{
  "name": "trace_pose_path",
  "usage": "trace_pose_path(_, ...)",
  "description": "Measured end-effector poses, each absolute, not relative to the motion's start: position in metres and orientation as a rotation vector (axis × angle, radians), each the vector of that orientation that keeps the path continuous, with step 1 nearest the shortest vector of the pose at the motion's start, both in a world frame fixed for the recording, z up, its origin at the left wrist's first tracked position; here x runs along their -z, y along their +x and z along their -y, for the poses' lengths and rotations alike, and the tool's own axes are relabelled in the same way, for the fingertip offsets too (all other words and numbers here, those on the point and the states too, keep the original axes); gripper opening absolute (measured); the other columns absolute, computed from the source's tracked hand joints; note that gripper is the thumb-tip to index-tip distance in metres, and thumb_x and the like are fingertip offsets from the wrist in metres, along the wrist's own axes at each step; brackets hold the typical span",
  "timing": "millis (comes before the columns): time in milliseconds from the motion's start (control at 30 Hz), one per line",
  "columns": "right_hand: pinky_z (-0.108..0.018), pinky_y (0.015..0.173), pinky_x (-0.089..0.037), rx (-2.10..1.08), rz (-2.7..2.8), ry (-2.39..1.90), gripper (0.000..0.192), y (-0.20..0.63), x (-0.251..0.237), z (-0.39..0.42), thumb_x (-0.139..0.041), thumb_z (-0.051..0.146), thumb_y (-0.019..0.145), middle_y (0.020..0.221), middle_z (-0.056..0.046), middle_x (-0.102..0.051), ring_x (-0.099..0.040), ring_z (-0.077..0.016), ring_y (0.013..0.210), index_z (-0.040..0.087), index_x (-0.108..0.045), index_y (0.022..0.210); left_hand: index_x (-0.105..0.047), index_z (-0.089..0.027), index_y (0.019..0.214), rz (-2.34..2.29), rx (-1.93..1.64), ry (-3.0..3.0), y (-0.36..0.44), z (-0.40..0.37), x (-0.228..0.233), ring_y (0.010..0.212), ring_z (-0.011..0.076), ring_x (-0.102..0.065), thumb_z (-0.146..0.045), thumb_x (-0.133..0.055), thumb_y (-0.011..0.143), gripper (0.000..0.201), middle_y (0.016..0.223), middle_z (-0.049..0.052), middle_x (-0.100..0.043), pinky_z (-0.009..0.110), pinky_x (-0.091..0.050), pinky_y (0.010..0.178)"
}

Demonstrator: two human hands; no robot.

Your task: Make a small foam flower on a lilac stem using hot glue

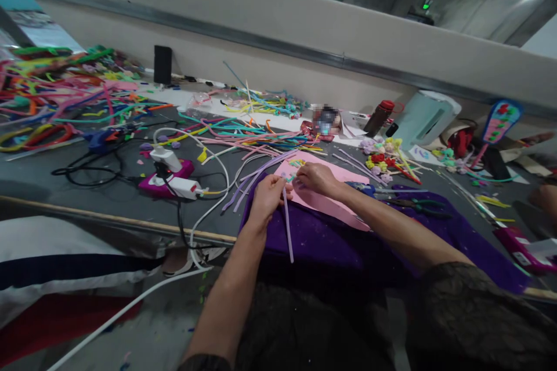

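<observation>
Lilac strip (288, 226): pinched by left hand (266, 196), long axis near-vertical, pointing toward lower frame; right hand (317, 178) is clenched on pink sheet (324, 200).

A small object on the far side of the grey worktable (65, 197) was blurred beyond recognition (326, 120). The right hand (314, 178) covered part of the pink paper sheet (331, 202); what its fingertips pinched was too small to tell. Another person's hand (546, 200) was cut off at the right edge.
</observation>
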State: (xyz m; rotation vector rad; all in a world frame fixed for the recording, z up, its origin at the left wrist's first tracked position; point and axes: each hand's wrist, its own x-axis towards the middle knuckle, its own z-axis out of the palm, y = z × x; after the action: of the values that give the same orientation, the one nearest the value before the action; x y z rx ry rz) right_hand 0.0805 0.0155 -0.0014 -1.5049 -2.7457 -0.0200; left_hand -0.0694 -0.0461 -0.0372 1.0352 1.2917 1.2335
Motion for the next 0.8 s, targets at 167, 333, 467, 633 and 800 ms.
trace_pose_path(167,-0.025,0.067,-0.038,0.001,2.681,-1.576,0.034,0.062,0.002,-0.021,-0.037,0.036,0.084,0.101,-0.01,-0.061,-0.057,-0.0189,0.086,0.017,-0.063,0.095,-0.053,-0.015,0.08,-1.373,-1.212,1.111,-0.067,0.044,0.047,0.054,0.0151,-0.063,-0.039,-0.051,0.073,0.025,0.073,0.007,-0.065,0.019,-0.042,0.04)
trace_pose_path(333,-0.026,0.065,-0.039,-0.016,2.648,-1.603,0.025,0.05,0.009,-0.029,-0.047,0.032,0.078,0.094,-0.011,-0.064,-0.058,-0.0212,0.083,0.016,-0.064,0.089,-0.053,-0.015,0.08,-1.404,-1.179,1.126,-0.067,0.042,0.048,0.054,0.0152,-0.063,-0.039,-0.051,0.074,0.024,0.072,0.007,-0.066,0.019,-0.043,0.04)
trace_pose_path(467,-0.026,0.064,-0.039,-0.036,2.591,-1.573,0.023,0.052,0.009,-0.033,-0.047,0.027,0.079,0.09,-0.011,-0.065,-0.059,-0.0211,0.08,0.015,-0.063,0.09,-0.054,-0.015,0.08,-1.403,-1.179,1.134,-0.068,0.042,0.048,0.055,0.0156,-0.063,-0.039,-0.051,0.073,0.025,0.073,0.007,-0.065,0.019,-0.043,0.04)
trace_pose_path(633,-0.023,0.066,-0.037,-0.065,2.493,-1.455,0.023,0.062,-0.002,-0.028,-0.041,0.022,0.083,0.091,-0.007,-0.064,-0.057,-0.0164,0.082,0.016,-0.059,0.095,-0.054,-0.015,0.079,-1.37,-1.216,1.133,-0.068,0.042,0.047,0.054,0.0146,-0.062,-0.039,-0.054,0.071,0.025,0.072,0.005,-0.065,0.019,-0.042,0.039)
trace_pose_path(800,-0.021,0.065,-0.037,-0.248,2.342,-1.21,0.016,0.078,-0.013,-0.014,-0.048,0.015,0.077,0.083,-0.004,-0.064,-0.056,-0.0124,0.075,0.015,-0.063,0.084,-0.055,-0.014,0.075,-1.197,-1.36,1.095,-0.069,0.045,0.038,0.046,0.0072,-0.053,-0.04,-0.058,0.069,0.027,0.066,0.003,-0.064,0.013,-0.032,0.035)
